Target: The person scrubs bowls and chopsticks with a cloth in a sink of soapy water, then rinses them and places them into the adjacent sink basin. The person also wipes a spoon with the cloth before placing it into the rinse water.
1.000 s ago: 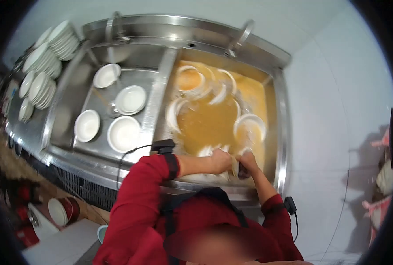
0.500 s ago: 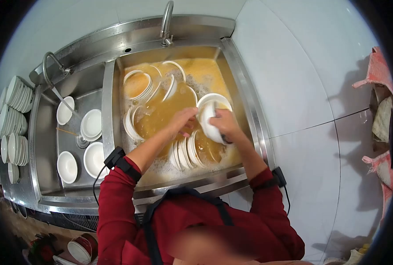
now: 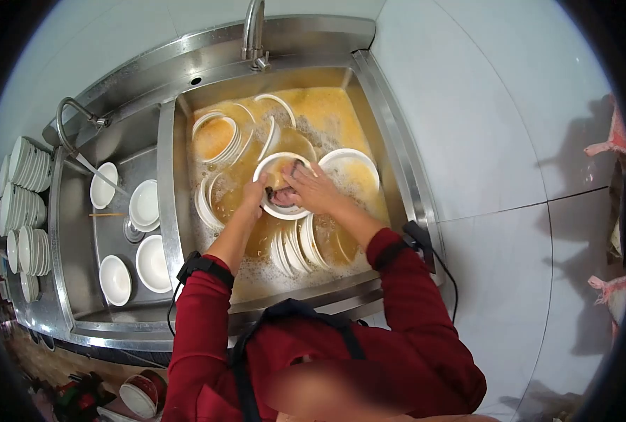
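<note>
A white bowl (image 3: 285, 215) is tilted toward me above the murky water, near the middle of the right basin. My left hand (image 3: 254, 201) grips its left rim, thumb at the edge. Inside the bowl, my right hand (image 3: 310, 188) presses a crumpled pinkish and dark cloth (image 3: 283, 197) against the inner wall; the fingers partly hide it. Just below the bowl, several white dishes (image 3: 295, 246) stand on edge in the water. A larger white bowl (image 3: 360, 156) floats or rests to the right of my right hand, with yellowish water in it.
Stacked bowls (image 3: 214, 137) sit in the yellow, foamy water at the back left. The left basin (image 3: 126, 232) holds several white bowls and a wooden stick (image 3: 107, 214). Stacked dishes (image 3: 28, 165) line the far left counter. Faucets (image 3: 254, 35) rise behind; a tiled wall (image 3: 481, 126) borders the right.
My right hand has moved left, into the bowl that my left hand now grips. That bowl has come to the middle, away from the larger bowl at the right.
</note>
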`<control>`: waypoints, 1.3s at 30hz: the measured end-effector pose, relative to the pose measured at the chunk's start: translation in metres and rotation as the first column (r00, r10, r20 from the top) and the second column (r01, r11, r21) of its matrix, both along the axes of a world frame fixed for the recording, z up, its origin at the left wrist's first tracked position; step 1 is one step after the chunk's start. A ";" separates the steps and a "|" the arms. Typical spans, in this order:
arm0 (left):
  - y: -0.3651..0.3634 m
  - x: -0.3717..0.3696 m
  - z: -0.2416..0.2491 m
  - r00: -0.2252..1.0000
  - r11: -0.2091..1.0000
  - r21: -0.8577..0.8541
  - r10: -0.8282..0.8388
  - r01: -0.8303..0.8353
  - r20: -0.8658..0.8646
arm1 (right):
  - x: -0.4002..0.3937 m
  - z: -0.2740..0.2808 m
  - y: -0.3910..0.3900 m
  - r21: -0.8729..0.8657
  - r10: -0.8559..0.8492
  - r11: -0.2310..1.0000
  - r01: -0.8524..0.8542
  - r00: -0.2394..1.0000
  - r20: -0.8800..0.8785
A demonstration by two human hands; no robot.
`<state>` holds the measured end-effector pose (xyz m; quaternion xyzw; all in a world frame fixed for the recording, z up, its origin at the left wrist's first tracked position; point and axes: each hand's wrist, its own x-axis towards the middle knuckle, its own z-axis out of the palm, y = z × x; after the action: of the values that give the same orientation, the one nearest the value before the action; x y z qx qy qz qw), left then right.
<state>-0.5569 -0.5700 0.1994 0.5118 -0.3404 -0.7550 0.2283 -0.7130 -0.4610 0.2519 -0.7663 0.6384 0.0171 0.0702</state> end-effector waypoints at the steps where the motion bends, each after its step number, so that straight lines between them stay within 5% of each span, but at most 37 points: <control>1: 0.001 0.003 -0.003 0.998 0.998 0.044 0.039 -0.037 -0.040 | 0.012 -0.010 -0.007 -0.046 -0.073 0.996 0.075 0.996 0.045; 5: 0.009 0.008 -0.031 0.902 0.979 0.115 0.201 -0.170 -0.382 | 0.071 -0.061 -0.040 0.024 -0.289 0.955 0.296 0.909 0.301; 7: 0.011 0.010 -0.022 0.916 0.966 0.097 0.257 -0.238 -0.308 | 0.085 -0.075 -0.051 0.223 -0.284 0.957 0.187 0.429 0.858; 8: 0.011 0.009 -0.018 0.920 0.951 0.080 0.309 -0.299 -0.241 | 0.079 -0.081 -0.049 0.221 -0.281 0.958 0.185 0.430 0.858; 10: 0.001 0.012 -0.023 0.931 0.921 0.259 0.335 -0.291 -0.146 | 0.057 -0.031 -0.027 0.337 -0.223 0.932 -0.132 0.522 0.823; 12: -0.003 0.011 -0.001 0.987 0.961 -0.227 0.156 -0.159 -0.031 | 0.042 -0.016 -0.012 0.395 -0.247 0.908 -0.138 0.586 0.772; 14: -0.017 0.020 0.004 1.000 0.931 -0.364 -0.009 0.009 0.001 | 0.019 -0.008 0.003 0.045 0.208 0.970 -0.239 0.910 0.357; 15: -0.020 0.023 0.018 0.989 0.938 -0.314 -0.139 0.145 0.041 | 0.012 -0.006 -0.001 0.032 0.212 0.971 -0.238 0.913 0.347; 17: -0.024 0.027 0.053 0.934 0.920 -0.216 -0.278 0.326 0.225 | 0.001 -0.009 -0.011 -0.313 0.085 0.949 -0.037 0.987 0.139; 18: -0.028 0.028 0.053 0.936 0.919 -0.229 -0.270 0.320 0.225 | 0.002 -0.001 -0.019 -0.325 0.092 0.945 -0.044 0.987 0.134; 21: -0.035 0.033 0.067 0.931 0.953 -0.044 -0.283 0.301 0.230 | 0.017 0.042 -0.035 -0.230 -0.165 0.903 0.363 0.788 0.593; 22: -0.040 0.033 0.060 0.933 0.954 -0.049 -0.277 0.296 0.229 | 0.020 0.046 -0.040 -0.235 -0.159 0.904 0.358 0.790 0.592; 24: -0.044 0.031 0.053 0.880 0.883 -0.029 -0.464 0.469 0.105 | 0.031 0.049 -0.054 -0.490 0.184 0.857 0.160 0.793 0.581; 25: -0.033 0.025 0.060 0.924 0.924 -0.028 -0.382 0.382 0.007 | 0.034 0.047 -0.063 -0.593 0.237 0.804 0.044 0.890 0.389; 26: -0.031 0.023 0.060 0.923 0.922 -0.036 -0.385 0.385 0.002 | 0.030 0.048 -0.062 -0.598 0.236 0.801 0.042 0.894 0.380; 28: -0.029 0.021 0.066 0.902 0.871 -0.235 -0.417 0.432 0.112 | 0.028 0.057 -0.061 -0.318 0.088 0.948 0.012 0.951 0.296; 30: -0.031 0.024 0.071 0.886 0.835 -0.296 -0.447 0.464 0.128 | 0.013 0.040 -0.066 -0.275 0.022 0.955 0.112 0.897 0.442; 32: -0.032 0.025 0.070 0.914 0.845 -0.355 -0.336 0.400 0.229 | 0.006 0.026 -0.060 0.130 -0.437 0.866 0.483 0.602 0.669; 34: -0.033 0.026 0.086 0.923 0.833 -0.404 -0.303 0.377 0.237 | 0.009 0.019 -0.047 0.049 -0.472 0.806 0.590 0.591 0.654; 35: -0.034 0.027 0.089 0.966 0.846 -0.466 -0.215 0.258 0.145 | 0.010 0.005 -0.042 0.425 -0.535 0.765 0.485 0.111 0.837; 36: -0.035 0.026 0.093 0.991 0.846 -0.516 -0.127 0.132 0.046 | 0.009 -0.017 -0.038 0.671 -0.572 0.717 0.190 -0.392 0.721; 39: -0.035 0.027 0.115 0.992 0.849 -0.527 -0.094 0.037 -0.082 | 0.039 -0.044 -0.045 0.701 -0.485 0.651 0.292 -0.551 0.679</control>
<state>-0.5300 -0.6051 0.3148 0.3777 -0.5382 -0.6668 0.3508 -0.6738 -0.5058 0.2080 -0.1049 0.5609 -0.5774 0.5839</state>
